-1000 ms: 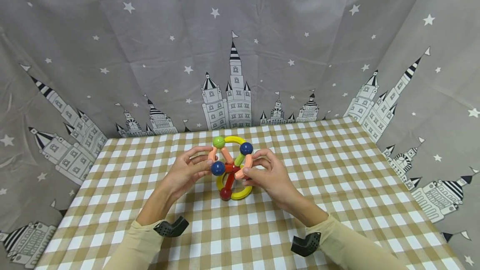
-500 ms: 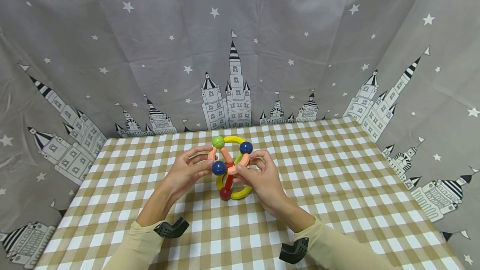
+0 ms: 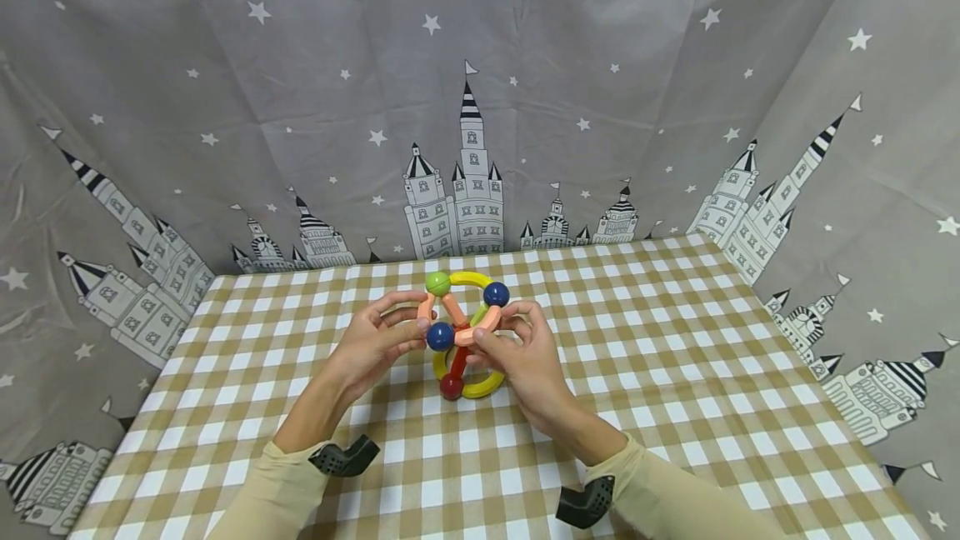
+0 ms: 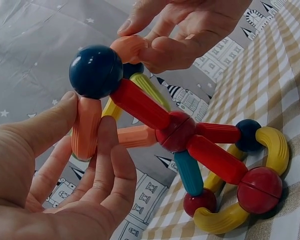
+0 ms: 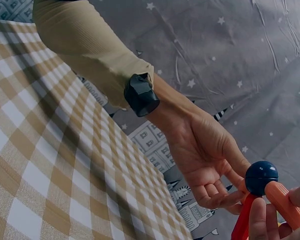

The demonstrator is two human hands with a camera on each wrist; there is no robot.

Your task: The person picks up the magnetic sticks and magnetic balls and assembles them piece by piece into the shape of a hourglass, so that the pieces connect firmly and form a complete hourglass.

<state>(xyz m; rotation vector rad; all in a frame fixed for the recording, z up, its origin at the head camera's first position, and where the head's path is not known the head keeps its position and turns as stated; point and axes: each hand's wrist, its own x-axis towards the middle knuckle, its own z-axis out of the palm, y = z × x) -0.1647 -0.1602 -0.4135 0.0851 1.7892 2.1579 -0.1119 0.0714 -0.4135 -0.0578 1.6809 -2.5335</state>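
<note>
A toy of magnetic rods and balls stands on the checked cloth. My left hand pinches a curved orange rod between the green ball and the near blue ball. My right hand pinches another curved orange rod. One end meets the near blue ball; the other lies by the right blue ball. Red rods join at a central red ball. Below, curved yellow rods and a red ball form the base, partly hidden in the head view.
The brown-and-white checked cloth covers the table. Behind it hangs a grey curtain with castles and stars. Black cameras sit on both wrists, the right one over the near part of the cloth.
My right hand has moved left, swinging its orange rod's lower end across to the near blue ball. The left hand has hardly moved.
</note>
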